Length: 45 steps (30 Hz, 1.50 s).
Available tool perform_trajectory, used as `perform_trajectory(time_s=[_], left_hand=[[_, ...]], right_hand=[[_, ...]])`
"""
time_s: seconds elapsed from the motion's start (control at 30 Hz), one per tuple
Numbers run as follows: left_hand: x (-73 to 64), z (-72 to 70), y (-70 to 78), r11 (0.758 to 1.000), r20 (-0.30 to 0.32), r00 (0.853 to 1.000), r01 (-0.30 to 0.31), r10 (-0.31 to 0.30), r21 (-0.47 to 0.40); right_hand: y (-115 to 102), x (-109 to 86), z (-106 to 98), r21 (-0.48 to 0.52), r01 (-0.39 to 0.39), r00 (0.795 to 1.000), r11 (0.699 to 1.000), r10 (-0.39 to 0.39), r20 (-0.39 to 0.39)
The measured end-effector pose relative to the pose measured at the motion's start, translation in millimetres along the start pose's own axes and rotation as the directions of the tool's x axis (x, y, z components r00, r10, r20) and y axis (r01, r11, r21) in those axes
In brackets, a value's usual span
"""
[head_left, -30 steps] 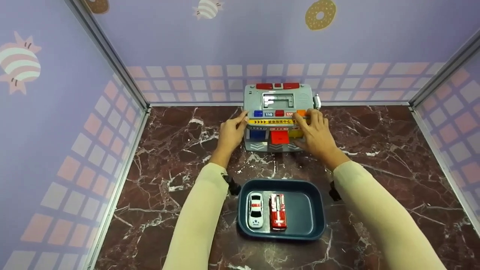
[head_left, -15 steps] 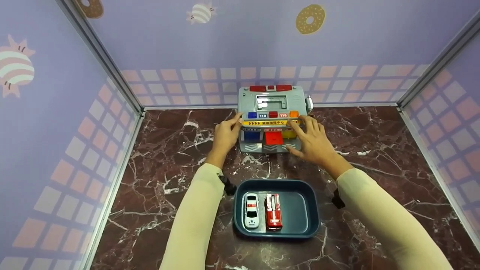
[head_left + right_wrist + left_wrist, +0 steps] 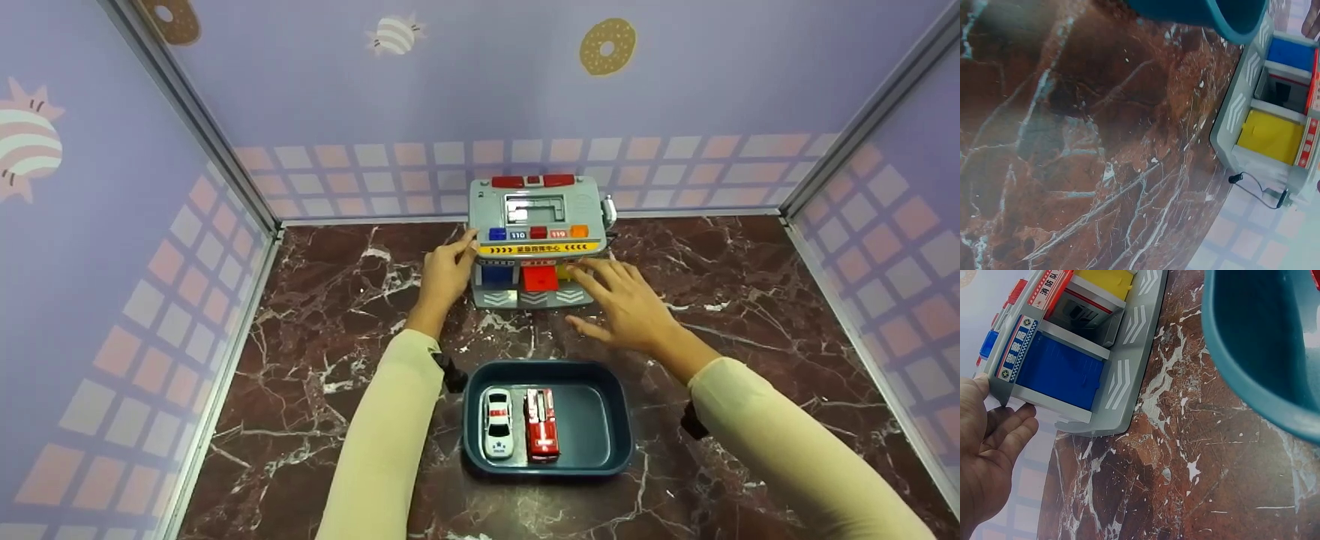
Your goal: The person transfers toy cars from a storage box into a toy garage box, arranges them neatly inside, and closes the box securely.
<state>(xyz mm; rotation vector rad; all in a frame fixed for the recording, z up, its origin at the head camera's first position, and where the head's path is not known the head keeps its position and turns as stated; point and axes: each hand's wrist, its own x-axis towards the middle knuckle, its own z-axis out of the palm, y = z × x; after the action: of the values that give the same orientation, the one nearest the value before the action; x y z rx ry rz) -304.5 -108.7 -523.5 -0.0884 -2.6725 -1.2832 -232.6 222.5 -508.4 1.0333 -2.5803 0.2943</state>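
Observation:
A grey toy rescue-station garage (image 3: pixel 536 214) stands against the back wall, with blue, red and yellow doors. Its red middle door (image 3: pixel 540 278) is swung up and outward; the blue door (image 3: pixel 1061 371) and yellow door (image 3: pixel 1271 135) are down. My left hand (image 3: pixel 444 279) rests against the garage's left side, fingertips touching the wall below the roof edge and thumb at the roof corner. My right hand (image 3: pixel 626 304) hovers before the right front corner, fingers spread, holding nothing. The right wrist view does not show that hand clearly.
Nearer me sits a dark teal tray (image 3: pixel 619 450). In it lie a white toy police car (image 3: pixel 498 424) and a red toy fire truck (image 3: pixel 541 425). A thin black cord or wire (image 3: pixel 1258 188) hangs at the garage's right side. Patterned panels enclose the marbled table (image 3: pixel 360 450).
My right hand has come away from the garage's right roof edge and drawn back toward me. The left hand stays at the left side. The view has shifted slightly.

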Motion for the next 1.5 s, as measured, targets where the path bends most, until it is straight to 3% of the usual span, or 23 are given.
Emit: perform_trajectory(time_s=[0.4,0.67,1.03,1.27,1.5], left_hand=[[0.2,0.2,-0.3,1.000,0.005,1.000,-0.001,0.001,0.006],[-0.7,-0.1,0.8,1.000,-0.001,1.000,0.003,-0.003,0.012],[-1.1,-0.2,2.1,1.000,-0.015,1.000,-0.017,0.017,-0.006],[-0.3,0.4,2.0,1.000,-0.007,1.000,-0.005,0.005,-0.003],[-0.3,1.0,1.1,1.000,-0.007,1.000,0.004,-0.004,0.001]], right_hand=[[-31.8,-17.0,-2.9,-0.030,0.170,0.984,0.985,-0.171,-0.042],[-56.0,-30.1,-0.8,-0.026,0.239,0.971,0.971,-0.239,0.015],[-81.8,-42.9,9.0,-0.025,0.355,0.934,0.934,-0.356,-0.019],[-94.2,-52.0,16.5,-0.018,0.408,0.913,0.913,-0.408,0.015],[-103.8,-60.8,25.3,-0.034,0.412,0.908,0.911,-0.407,0.103]])
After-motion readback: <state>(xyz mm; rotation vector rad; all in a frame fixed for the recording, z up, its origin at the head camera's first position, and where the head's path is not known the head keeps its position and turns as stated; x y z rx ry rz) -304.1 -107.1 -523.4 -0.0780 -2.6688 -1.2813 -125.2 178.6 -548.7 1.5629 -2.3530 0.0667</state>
